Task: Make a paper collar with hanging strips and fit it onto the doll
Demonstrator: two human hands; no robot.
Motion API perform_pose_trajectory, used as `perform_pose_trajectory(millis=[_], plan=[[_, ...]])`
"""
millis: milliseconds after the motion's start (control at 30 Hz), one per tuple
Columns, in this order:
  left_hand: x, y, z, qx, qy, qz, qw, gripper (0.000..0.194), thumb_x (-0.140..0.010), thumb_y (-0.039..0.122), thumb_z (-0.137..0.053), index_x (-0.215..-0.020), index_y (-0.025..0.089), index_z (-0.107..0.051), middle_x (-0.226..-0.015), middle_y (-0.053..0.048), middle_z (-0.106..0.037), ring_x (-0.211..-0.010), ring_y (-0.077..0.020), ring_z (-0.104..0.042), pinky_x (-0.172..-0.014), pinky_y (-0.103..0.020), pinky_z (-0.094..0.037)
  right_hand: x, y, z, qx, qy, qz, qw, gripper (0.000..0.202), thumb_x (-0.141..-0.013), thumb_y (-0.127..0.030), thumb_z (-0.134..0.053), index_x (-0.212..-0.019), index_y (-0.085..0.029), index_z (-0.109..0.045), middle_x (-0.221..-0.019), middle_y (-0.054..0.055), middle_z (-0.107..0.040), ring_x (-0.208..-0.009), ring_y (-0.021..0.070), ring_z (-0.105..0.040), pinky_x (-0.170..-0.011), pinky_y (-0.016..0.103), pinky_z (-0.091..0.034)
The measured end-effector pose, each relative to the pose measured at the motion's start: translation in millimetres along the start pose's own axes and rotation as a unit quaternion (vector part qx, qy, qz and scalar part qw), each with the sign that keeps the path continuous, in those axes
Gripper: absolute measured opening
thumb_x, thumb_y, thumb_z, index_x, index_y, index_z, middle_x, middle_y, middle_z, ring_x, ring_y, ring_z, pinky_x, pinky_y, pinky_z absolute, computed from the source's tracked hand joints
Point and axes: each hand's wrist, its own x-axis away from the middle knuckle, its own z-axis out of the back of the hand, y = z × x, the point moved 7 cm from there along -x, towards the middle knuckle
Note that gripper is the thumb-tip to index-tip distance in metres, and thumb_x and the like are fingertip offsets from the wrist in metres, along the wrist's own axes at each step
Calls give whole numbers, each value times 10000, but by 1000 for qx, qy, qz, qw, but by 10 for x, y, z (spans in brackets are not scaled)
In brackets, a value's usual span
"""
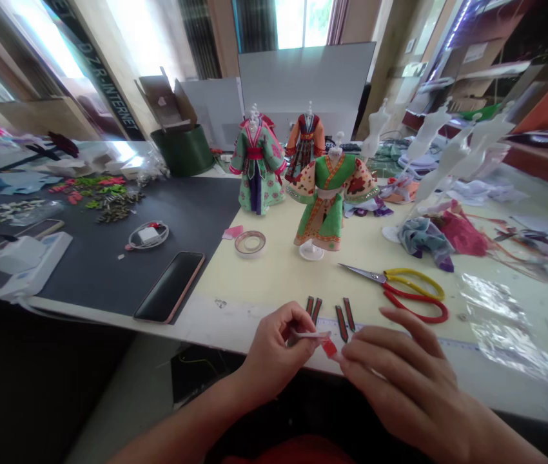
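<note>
My left hand (281, 345) is closed in a pinch on a small whitish fabric piece (313, 334) just over the front edge of the table. A small red piece (329, 348) hangs from its right end. The fingertips of my right hand (400, 374) come together at the lower end of this red piece, with one finger lifted apart; its thumb is mostly hidden. Just beyond both hands lie several short dark strips with red middles (342, 322), pointed at one end. Further back stands a small dress form in a green robe (328, 200) with patterned sleeves.
Scissors (384, 278) with yellow and red handles lie to the right, near clear plastic bags (501, 322). A roll of tape (249, 243) and a phone (170, 287) are on the left. Other dressed forms (258, 167), white bare forms (431, 132) and fabric scraps (462, 232) stand behind.
</note>
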Motion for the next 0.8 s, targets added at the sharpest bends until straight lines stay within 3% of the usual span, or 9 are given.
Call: perform_pose_trajectory(millis=[167, 400, 533, 633, 700, 800], plan=[[31, 75, 6, 8, 28, -90, 996, 172, -767, 150, -610, -686, 179, -461, -728, 6, -494, -688, -129, -476, -633, -253, -384, 63, -121, -42, -12, 32, 14, 999, 344, -952, -128, -339, -896, -153, -678, -852, 20, -723, -927, 152, -617, -1096, 387, -300], [74, 133, 15, -9, 52, -173, 983, 253, -748, 34, -583, -668, 187, -398, -755, 22, -492, -695, -102, -482, -642, -224, -386, 98, -90, -82, -28, 37, -5, 999, 356, -961, -136, -330, -910, -154, -682, -883, 20, -727, -943, 154, -614, -1109, 381, -283], [90, 113, 18, -16, 56, -164, 985, 264, -711, 1, -578, -668, 189, -399, -740, 28, -489, -687, -101, -476, -634, -220, -381, 129, -81, -93, -37, 30, -10, 999, 337, -955, -135, -344, -925, -154, -679, -891, 21, -727, -951, 159, -614, -1108, 385, -282], [81, 95, 6, -35, 42, -134, 990, 222, -703, -5, -569, -816, 183, -537, -725, 32, -488, -667, -102, -476, -626, -221, -389, 131, -79, -103, -38, 21, -10, 999, 293, -937, -128, -381, -947, -158, -672, -905, 21, -726, -956, 165, -612, -1095, 397, -294], [74, 121, -28, -51, 17, -129, 990, 232, -717, 11, -576, -883, 169, -608, -723, 22, -512, -658, -102, -486, -627, -223, -396, 106, -31, -83, -47, 29, -31, 998, 217, -886, -91, -463, -939, -166, -659, -887, 18, -719, -920, 163, -614, -1076, 418, -311], [66, 135, -110, -40, -45, -98, 993, 90, -737, 60, -620, -756, 142, -653, -713, -5, -558, -670, -104, -504, -628, -221, -391, 48, 128, -58, -92, 41, -105, 989, 224, -787, 1, -535, -908, -169, -618, -828, 17, -682, -817, 149, -603, -1017, 456, -359]])
